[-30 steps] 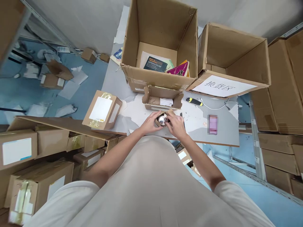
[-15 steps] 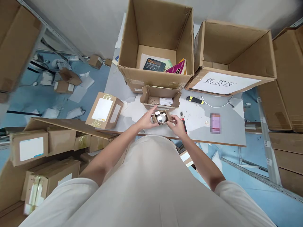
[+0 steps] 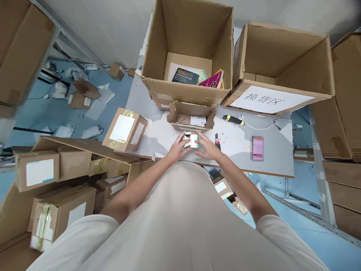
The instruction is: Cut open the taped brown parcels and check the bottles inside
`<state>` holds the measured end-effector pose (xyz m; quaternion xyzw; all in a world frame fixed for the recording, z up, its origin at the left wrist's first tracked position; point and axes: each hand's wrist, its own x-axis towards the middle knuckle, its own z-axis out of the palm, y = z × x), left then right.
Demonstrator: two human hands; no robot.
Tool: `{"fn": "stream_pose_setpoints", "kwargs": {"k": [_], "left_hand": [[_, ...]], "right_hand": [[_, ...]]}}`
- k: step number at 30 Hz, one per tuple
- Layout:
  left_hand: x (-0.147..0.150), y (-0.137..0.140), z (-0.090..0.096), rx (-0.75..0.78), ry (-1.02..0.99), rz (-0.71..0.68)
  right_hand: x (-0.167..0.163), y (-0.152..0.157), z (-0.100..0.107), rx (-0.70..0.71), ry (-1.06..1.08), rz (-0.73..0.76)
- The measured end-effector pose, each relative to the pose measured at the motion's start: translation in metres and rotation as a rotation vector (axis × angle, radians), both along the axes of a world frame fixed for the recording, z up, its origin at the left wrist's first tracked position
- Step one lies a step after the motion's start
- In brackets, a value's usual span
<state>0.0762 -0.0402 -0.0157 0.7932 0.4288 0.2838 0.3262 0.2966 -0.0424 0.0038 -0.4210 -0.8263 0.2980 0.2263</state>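
Note:
A small white box with green edges [image 3: 194, 140] sits between my two hands in front of my body. My left hand [image 3: 177, 148] grips its left side, with fingertips by a dark gap there. From the right, my right hand [image 3: 208, 146] closes on the other side, thumb low and fingers at the top edge. Just beyond them stands an open shallow cardboard box [image 3: 183, 119] with torn edges and a white paper [image 3: 198, 121] inside. A red and black utility knife [image 3: 217, 142] lies right of my right hand. What the small box contains is hidden.
Large open cartons stand behind: one holds books [image 3: 184, 76], the other bears a handwritten sign [image 3: 270, 99]. A taped parcel [image 3: 124, 130] is at left. A yellow and black cutter [image 3: 233, 119] and a blurred pink item [image 3: 257, 148] lie at right, above the table's front edge [image 3: 267, 173].
The shiny rounded silver object between my hands has gone from sight; a white and green box face shows there instead. My right hand has moved slightly left and up around it.

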Motion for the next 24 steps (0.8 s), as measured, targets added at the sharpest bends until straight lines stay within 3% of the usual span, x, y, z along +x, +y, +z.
{"fn": "stream_pose_setpoints", "kwargs": {"k": [3, 8, 13, 18, 24], "left_hand": [[-0.008, 0.015, 0.002, 0.001, -0.021, -0.095], [-0.016, 0.024, -0.002, -0.096, -0.076, -0.084], [-0.014, 0.026, -0.006, -0.117, -0.086, -0.09], [-0.027, 0.039, 0.011, 0.01, 0.006, -0.155], [-0.033, 0.077, 0.023, 0.217, 0.26, 0.051]], "right_hand": [[0.003, 0.014, 0.003, -0.017, -0.023, 0.031], [-0.008, 0.011, -0.002, 0.07, -0.129, 0.055], [-0.015, 0.004, -0.014, 0.07, -0.196, 0.018], [-0.017, 0.008, -0.024, 0.078, -0.232, -0.041], [-0.015, 0.008, -0.021, 0.097, -0.216, -0.099]]}}
